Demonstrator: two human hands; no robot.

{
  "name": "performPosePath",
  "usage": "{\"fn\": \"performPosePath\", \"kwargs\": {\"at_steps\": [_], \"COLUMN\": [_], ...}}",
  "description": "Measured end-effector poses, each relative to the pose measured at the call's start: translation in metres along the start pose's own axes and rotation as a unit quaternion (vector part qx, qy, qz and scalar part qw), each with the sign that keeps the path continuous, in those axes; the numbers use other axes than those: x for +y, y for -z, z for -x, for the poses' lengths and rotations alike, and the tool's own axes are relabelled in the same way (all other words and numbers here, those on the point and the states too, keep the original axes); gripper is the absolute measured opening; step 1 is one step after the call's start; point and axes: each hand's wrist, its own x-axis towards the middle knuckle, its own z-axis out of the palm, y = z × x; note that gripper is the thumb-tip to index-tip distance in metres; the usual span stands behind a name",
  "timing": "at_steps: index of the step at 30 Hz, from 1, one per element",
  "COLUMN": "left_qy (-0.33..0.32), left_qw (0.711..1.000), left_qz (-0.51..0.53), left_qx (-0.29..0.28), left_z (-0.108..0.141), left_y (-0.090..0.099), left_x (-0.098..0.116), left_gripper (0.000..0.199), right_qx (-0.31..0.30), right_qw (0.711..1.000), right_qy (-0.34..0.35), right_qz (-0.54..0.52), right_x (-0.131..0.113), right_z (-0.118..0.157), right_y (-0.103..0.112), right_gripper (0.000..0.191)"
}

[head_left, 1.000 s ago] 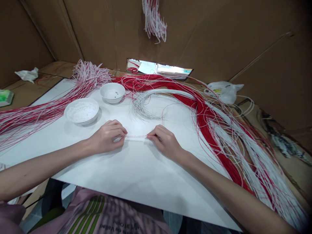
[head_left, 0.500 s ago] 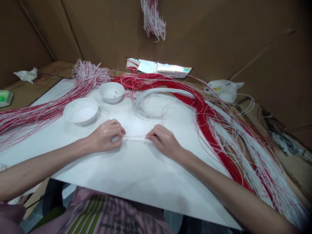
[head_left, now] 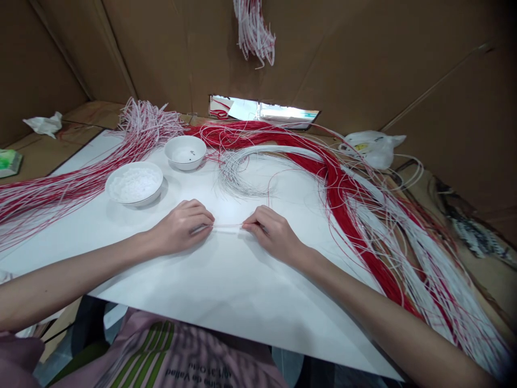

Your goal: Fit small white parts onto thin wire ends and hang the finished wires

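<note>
Upside-down black print on the pale pink fabric shirt, beside green stripes: "de Vallad"; below it, a blurred line, perhaps "31". Yellow label on white plastic bag unreadable.

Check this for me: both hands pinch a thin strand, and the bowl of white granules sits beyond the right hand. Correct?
No: the head view shows the bowl of white granules beyond the left hand, not the right hand. Both hands do pinch a thin strand.
</note>
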Motion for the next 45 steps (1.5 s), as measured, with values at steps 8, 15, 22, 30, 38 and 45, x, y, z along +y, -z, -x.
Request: {"fn": "performPosePath", "kwargs": {"at_steps": [8, 15, 22, 30, 38, 45], "left_qy": [0.023, 0.002, 0.032, 0.013, 0.016, 0.033], "left_qw": [0.999, 1.000, 0.999, 1.000, 1.000, 0.999], "left_qz": [-0.027, -0.001, -0.015, -0.014, 0.001, -0.004], "left_qx": [-0.010, -0.001, -0.014, -0.009, -0.010, -0.016], "left_z": [-0.002, -0.003, -0.003, -0.005, -0.006, -0.006], "left_y": [0.000, -0.005, 0.000, -0.009, -0.007, -0.003], "left_x": [0.004, 0.005, 0.007, 0.008, 0.012, 0.011], "left_gripper": [0.014, 0.008, 0.004, 0.010, 0.008, 0.004], "right_qx": [0.003, 0.005, 0.004, -0.002, -0.010, -0.008], "right_qw": [1.000, 1.000, 1.000, 1.000, 0.999, 0.999], "right_qy": [0.010, 0.022, 0.025, 0.028, 0.040, 0.039], "right_qz": [0.002, 0.006, 0.000, -0.003, -0.001, -0.005], "right_x": [-0.001, -0.002, -0.001, -0.001, -0.001, -0.001], "right_z": [-0.001, -0.001, -0.001, -0.001, -0.001, -0.001], "right_y": [-0.001, -0.002, -0.002, -0.003, -0.002, -0.003], "right_gripper": [0.017, 0.016, 0.017, 0.016, 0.015, 0.016]}}
